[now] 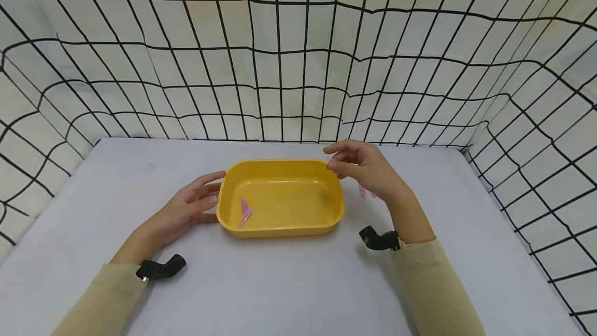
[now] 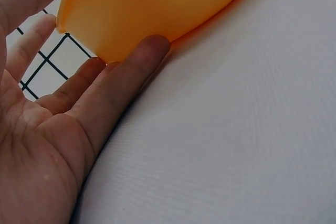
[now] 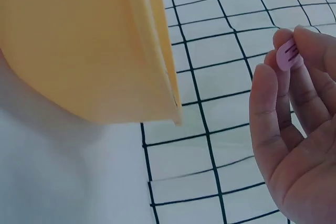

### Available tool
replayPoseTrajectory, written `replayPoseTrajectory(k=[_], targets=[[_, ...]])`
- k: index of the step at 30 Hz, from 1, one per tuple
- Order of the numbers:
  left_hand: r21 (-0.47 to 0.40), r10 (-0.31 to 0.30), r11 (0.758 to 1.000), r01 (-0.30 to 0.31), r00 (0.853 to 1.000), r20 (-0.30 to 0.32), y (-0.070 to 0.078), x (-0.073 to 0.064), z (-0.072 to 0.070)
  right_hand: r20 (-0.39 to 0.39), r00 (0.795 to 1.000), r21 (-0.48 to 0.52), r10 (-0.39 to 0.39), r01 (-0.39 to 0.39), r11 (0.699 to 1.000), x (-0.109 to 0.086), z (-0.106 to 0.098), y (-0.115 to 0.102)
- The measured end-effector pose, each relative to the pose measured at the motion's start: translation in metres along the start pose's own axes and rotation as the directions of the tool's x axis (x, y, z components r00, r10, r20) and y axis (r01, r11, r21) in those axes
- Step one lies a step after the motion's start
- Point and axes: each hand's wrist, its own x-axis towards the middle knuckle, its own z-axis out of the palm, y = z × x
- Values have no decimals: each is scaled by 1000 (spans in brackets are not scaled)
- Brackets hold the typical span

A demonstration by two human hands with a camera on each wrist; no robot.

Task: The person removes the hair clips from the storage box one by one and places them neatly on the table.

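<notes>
Sleeves (image 1: 440, 287) overhang white tabletop (image 1: 289, 287), grid (image 1: 280, 52) behind, left hand (image 1: 186, 210) relaxed, right hand (image 1: 366, 167) pinching clip (image 3: 286, 56).

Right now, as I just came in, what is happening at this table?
A person's left hand touches the left side of a yellow tray. Their right hand pinches a pink clip near the tray's far right corner. Inside, pink clips lie toward the left end; more pink pieces show right of the tray, partly hidden by that hand.
</notes>
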Motion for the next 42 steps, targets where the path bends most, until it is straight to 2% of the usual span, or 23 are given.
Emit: replayPoseTrajectory(k=[5, 12, 15, 21, 29, 37, 42], targets=[[-18, 17, 1000, -17, 1000, 2, 0, -2, 0, -32, 999, -22, -43, 42, 999, 3, -6, 3], [-24, 2, 1000, -2, 1000, 3, 2, -3, 1, -73, 997, -84, 26, -32, 996, 4, -4, 10], [-19, -3, 1000, 3, 1000, -5, 2, -3, 2, -73, 997, -86, 24, -30, 996, 5, -4, 13], [-5, -10, 1000, 10, 1000, -17, 1, -4, 1, -69, 998, -44, 3, -6, 999, 8, -4, 18], [-4, -9, 1000, 9, 1000, -13, 2, -3, 1, -53, 998, -1, 16, -16, 1000, 9, -2, 18], [-24, 1, 1000, -1, 1000, -2, 0, -2, -1, -41, 995, 4, 94, -93, 996, 9, 1, 17], [-18, -3, 1000, 3, 1000, -3, 1, -1, 0, -31, 996, 17, 86, -86, 996, 9, 3, 17]])
